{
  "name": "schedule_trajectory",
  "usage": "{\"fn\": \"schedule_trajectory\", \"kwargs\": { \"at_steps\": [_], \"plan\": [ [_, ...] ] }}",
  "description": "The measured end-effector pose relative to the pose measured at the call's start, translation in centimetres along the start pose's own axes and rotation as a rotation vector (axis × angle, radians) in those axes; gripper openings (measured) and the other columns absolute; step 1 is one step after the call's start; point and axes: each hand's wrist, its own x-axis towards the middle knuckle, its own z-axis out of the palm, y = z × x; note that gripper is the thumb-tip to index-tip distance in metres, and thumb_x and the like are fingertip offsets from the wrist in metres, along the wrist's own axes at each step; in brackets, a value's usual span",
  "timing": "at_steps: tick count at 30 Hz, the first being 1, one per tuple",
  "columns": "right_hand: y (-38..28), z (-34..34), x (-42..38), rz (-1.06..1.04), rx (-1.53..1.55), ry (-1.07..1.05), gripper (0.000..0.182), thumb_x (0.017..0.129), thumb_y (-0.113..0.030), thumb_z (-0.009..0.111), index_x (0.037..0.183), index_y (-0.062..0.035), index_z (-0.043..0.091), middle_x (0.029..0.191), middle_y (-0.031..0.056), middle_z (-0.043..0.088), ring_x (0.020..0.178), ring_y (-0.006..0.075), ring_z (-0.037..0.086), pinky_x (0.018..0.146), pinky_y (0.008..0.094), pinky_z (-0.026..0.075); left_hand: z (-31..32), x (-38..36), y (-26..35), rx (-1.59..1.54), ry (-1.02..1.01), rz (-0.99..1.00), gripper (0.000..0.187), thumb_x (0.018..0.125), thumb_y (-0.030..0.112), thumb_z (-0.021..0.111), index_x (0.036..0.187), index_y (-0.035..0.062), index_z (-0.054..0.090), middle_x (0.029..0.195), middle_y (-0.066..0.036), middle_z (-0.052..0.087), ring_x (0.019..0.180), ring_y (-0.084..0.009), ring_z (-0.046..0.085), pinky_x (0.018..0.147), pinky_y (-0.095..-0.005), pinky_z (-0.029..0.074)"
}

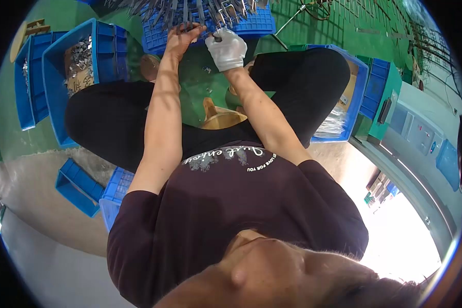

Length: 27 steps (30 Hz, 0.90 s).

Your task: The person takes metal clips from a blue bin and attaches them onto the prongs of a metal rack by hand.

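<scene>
A blue crate [251,24] heaped with thin grey metal pieces [190,10] stands on the green floor in front of my knees. My bare left hand [182,38] reaches to the crate's near edge, its fingers curled around some of the metal pieces. My right hand [227,49], in a white glove, is right beside it, closed on a small metal piece [216,37] at the same edge. Both forearms stretch out over my black trousers.
At the left, an open blue bin [54,77] holds small metal parts. Another blue bin [359,87] at the right holds shiny strips. Blue trays [79,187] lie at the lower left. A wooden stool [220,119] is under me. A grey-green machine [416,133] stands at the right.
</scene>
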Motion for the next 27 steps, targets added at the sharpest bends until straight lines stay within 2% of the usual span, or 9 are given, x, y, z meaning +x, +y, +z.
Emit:
{"fn": "schedule_trajectory", "kwargs": {
  "at_steps": [3,9,15,27],
  "plan": [
    [-0.2,-0.1,0.0,0.0,-0.011,0.002,0.015,0.071,-0.024,0.071,0.072,-0.0096,0.071,0.072,0.0099,0.067,0.068,0.0294,0.066,0.062,0.0374,0.053,-0.2,-0.1,0.9,0.113,-0.016,-0.068,0.023,0.07,0.019,0.083,0.083,0.0026,0.072,0.072,0.002,0.063,0.067,-0.0098,0.055,0.063,-0.0255,0.043],
    [0.9,0.5,0.0,-0.035,-0.001,0.005,0.012,0.071,-0.023,0.07,0.072,-0.0108,0.071,0.074,0.0091,0.067,0.068,0.0289,0.066,0.063,0.0373,0.054,0.1,-0.7,2.2,0.051,0.005,-0.206,0.023,0.07,0.018,0.083,0.085,0.0048,0.073,0.074,0.002,0.062,0.069,-0.0093,0.055,0.064,-0.0248,0.043],
    [1.0,0.6,0.0,-0.046,0.029,0.027,0.012,0.07,-0.022,0.07,0.072,-0.0104,0.071,0.074,0.0087,0.067,0.065,0.0291,0.066,0.061,0.0372,0.053,-0.1,0.0,0.4,-0.009,0.03,-0.135,0.021,0.071,0.016,0.083,0.085,0.0041,0.072,0.079,0.003,0.062,0.076,-0.0106,0.058,0.069,-0.0272,0.047],
    [0.5,0.1,0.2,-0.071,-0.056,-0.002,0.015,0.071,-0.025,0.072,0.07,-0.0098,0.069,0.073,0.0088,0.068,0.063,0.0287,0.066,0.059,0.0371,0.053,-0.1,0.2,-0.3,-0.085,0.023,-0.132,0.015,0.072,0.011,0.081,0.082,0.0036,0.073,0.08,0.003,0.06,0.08,-0.0118,0.057,0.075,-0.0276,0.045]
  ]
}}
